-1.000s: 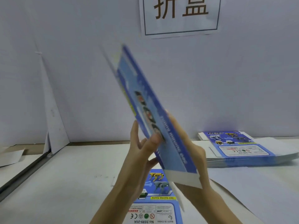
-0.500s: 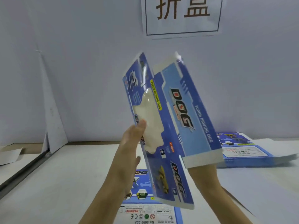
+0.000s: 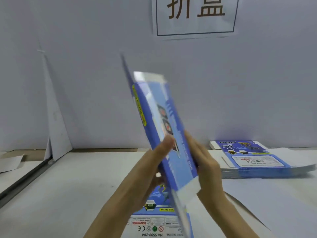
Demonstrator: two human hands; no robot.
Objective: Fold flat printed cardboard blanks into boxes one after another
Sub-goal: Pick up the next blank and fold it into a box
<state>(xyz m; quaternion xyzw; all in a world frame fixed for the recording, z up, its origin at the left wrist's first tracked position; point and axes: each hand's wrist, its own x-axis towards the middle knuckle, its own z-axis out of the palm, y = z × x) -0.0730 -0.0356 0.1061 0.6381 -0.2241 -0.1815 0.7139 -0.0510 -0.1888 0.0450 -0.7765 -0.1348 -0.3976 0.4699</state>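
**Box held tilted over the table**

The left hand [image 3: 151,169] pinches the blurred blue box [image 3: 154,107] near its lower edge. The right hand [image 3: 207,167] presses straight fingers on its far side. The box leans above the table [image 3: 77,186], with the stack [image 3: 253,159] well right.

back wall [image 3: 85,83]: pale bluish-white board, flat, evenly lit. paper sign [image 3: 195,16] fixed high on it, thin black frame line, two large dark characters, upper part cut by the picture edge. triangular white board brace [image 3: 56,121] stands against the wall at left, foot at the bench's back corner. bench [image 3: 77,186]: white, matt top. brown strip [image 3: 106,149] along the joint of bench and wall. dark rail [image 3: 22,181] runs diagonally down the bench's left side; white sheet [image 3: 10,163] lies beyond it.
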